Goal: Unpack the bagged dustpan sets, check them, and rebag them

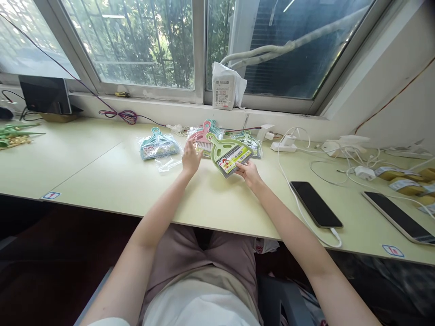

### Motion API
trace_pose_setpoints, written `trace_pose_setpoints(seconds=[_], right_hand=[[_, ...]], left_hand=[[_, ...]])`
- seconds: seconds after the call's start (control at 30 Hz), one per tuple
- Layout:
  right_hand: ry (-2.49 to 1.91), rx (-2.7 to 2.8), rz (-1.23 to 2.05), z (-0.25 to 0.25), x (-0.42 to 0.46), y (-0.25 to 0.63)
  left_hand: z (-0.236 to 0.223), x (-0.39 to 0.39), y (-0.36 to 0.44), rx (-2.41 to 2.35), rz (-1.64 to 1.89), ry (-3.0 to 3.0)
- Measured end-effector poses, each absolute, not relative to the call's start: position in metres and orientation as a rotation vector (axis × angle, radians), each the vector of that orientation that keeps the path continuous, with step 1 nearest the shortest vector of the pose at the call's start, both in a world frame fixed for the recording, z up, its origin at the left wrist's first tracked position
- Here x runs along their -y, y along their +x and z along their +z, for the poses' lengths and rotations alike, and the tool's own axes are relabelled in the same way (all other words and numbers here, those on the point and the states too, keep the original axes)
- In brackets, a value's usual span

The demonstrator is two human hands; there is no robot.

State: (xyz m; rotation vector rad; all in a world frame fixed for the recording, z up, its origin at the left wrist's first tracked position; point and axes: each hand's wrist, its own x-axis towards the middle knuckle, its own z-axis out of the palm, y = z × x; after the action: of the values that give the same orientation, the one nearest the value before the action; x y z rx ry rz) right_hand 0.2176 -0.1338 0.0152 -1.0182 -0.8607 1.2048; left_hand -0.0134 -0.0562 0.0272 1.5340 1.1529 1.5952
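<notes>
Currently holds one green dustpan (pixel 231 156) at mid-frame, pinching its lower right edge between right hand (pixel 248 173) thumb and fingers. Has the left hand (pixel 192 158) at one pink dustpan (pixel 206 130), finger grip impossible to tell. Seems partway: has one lifted, leaves three groups lying, including a teal pack (pixel 157 147) centre-left; cannot count within groups. Shows two phones (pixel 316 203) lower right.

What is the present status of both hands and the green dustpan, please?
Right hand holding green dustpan by wide end. Left hand at pink dustpan, contact unclear. Wrapped teal dustpan lying further left.
</notes>
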Motion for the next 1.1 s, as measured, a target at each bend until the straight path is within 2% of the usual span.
trace_pose_setpoints(seconds=[0.1, 0.3, 0.57, 0.77, 1.1], right_hand=[[-1.015, 0.855, 1.197, 0.014, 0.133, 0.220], [-0.998, 0.851, 1.206, 0.012, 0.133, 0.221], [-1.000, 0.816, 1.236, 0.014, 0.132, 0.218], [-1.028, 0.812, 1.222, 0.012, 0.131, 0.215], [-1.021, 0.817, 1.244, 0.008, 0.129, 0.212]], left_hand=[[0.028, 0.045, -0.041, -1.428, 1.605, 1.686], [0.023, 0.038, -0.065, -1.988, 1.387, 1.535], [0.017, 0.035, -0.069, -2.075, 1.229, 2.005], [0.021, 0.034, -0.070, -2.343, 0.823, 2.245], [0.022, 0.034, -0.073, -2.471, 0.627, 1.923]])
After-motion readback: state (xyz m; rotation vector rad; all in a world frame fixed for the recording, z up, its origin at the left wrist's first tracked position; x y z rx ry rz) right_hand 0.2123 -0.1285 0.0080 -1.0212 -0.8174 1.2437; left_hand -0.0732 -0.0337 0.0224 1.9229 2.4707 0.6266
